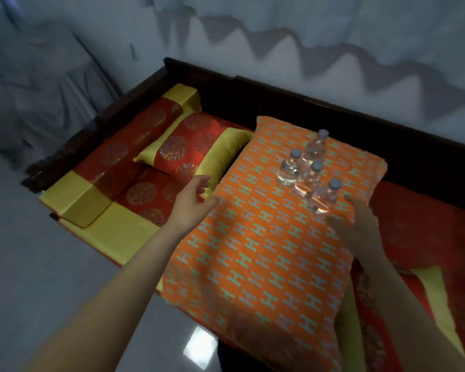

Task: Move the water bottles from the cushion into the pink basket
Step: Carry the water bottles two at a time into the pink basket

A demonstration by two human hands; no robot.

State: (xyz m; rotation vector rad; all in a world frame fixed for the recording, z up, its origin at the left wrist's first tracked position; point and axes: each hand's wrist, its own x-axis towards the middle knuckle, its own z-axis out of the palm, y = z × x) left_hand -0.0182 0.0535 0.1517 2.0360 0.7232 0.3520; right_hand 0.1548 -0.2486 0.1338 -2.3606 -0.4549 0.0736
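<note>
On the orange cushion [258,245], up toward its two o'clock corner, four clear water bottles with pale caps stand upright in a tight cluster. The farthest bottle [316,149] sits at the back, the left bottle [289,169] is at about eight o'clock from it, the middle bottle [306,181] is tucked in just beside both, and the nearest bottle [324,198] stands at five o'clock from the middle one, close enough to look like it touches. And here's the right hand [356,224], at four o'clock from that nearest bottle, fingers spread wide and thumb apart, gripping nothing. It's just beside the bottle's base, but the blur makes it impossible to tell whether a fingertip is touching the plastic. Over on the other side, the left hand [192,202] hovers at the cushion's ten o'clock edge, palm turned inward, fingers loosely curved and open, nothing in it. At eleven o'clock from that hand lies a small red-and-yellow pillow [183,154], its yellow end next to the cushion. Everything rests on a red-and-yellow mat [145,191] inside a dark wooden frame [279,98], which runs along the twelve o'clock side. A glossy grey floor [65,277] fills the seven o'clock part of the view.
</note>
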